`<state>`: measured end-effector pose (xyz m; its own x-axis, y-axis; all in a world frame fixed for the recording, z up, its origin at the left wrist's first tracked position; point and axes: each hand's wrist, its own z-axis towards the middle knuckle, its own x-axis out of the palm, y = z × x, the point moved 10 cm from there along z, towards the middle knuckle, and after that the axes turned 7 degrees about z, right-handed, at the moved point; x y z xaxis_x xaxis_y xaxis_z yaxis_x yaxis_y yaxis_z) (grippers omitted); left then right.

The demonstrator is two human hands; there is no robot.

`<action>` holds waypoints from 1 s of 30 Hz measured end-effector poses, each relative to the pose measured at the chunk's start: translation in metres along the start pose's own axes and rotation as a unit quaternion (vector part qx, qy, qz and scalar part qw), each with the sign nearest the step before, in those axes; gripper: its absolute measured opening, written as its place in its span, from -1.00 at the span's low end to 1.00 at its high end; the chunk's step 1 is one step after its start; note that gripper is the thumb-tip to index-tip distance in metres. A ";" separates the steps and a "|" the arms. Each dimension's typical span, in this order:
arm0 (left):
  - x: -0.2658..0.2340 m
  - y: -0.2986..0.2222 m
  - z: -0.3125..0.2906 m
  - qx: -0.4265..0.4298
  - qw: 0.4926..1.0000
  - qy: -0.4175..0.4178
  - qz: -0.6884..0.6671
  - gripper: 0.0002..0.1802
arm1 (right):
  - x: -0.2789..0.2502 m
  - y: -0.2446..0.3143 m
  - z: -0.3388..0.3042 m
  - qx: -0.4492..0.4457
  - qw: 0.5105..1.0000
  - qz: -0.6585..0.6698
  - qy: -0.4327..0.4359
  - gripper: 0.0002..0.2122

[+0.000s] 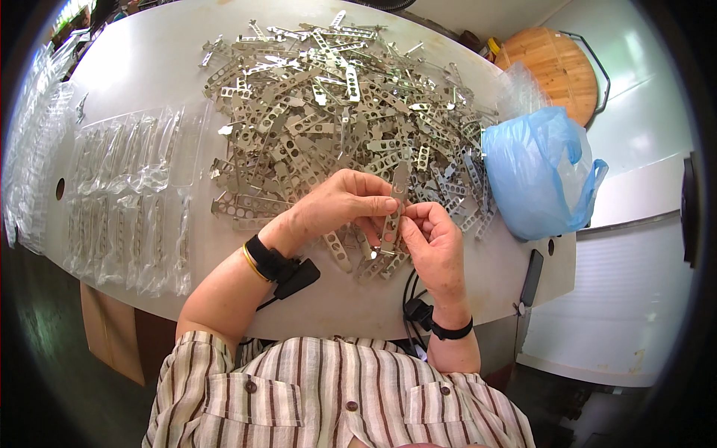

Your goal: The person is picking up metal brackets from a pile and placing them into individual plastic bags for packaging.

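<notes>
Near the front of the pile, both my hands hold a flat silvery metal strip with a row of round holes (pixel 401 178), upright between them. My left hand (pixel 340 203) pinches it from the left, thumb across its middle. From the right, my right hand (pixel 437 250) grips its lower part with thumb and curled fingers. At its lower end a small shiny piece shows, too small to make out. Just beyond my hands spreads a large heap of similar perforated metal strips (pixel 299 142), lying in all directions. A few stray ones lie below my fingers.
On the left lie rows of metal strips in clear plastic sleeves (pixel 123 224), beside a stack of clear plastic packaging (pixel 37 149). A blue plastic bag (pixel 534 175) stands right of the heap. A black bar-shaped object (pixel 531 278) lies by the table's right front edge. Dark cables (pixel 408 299) run near my right wrist.
</notes>
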<state>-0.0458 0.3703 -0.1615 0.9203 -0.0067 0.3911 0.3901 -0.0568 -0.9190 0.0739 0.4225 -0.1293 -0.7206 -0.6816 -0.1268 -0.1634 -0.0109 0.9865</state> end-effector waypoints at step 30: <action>0.002 0.000 0.000 0.000 1.000 0.017 -0.011 -0.72 | 0.001 0.001 -0.001 0.006 1.000 -0.010 0.001 -0.90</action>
<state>-0.0441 0.3703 -0.1607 0.9098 -0.0401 0.4131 0.4107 -0.0572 -0.9100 0.0738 0.4216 -0.1287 -0.7156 -0.6831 -0.1458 -0.1852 -0.0158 0.9826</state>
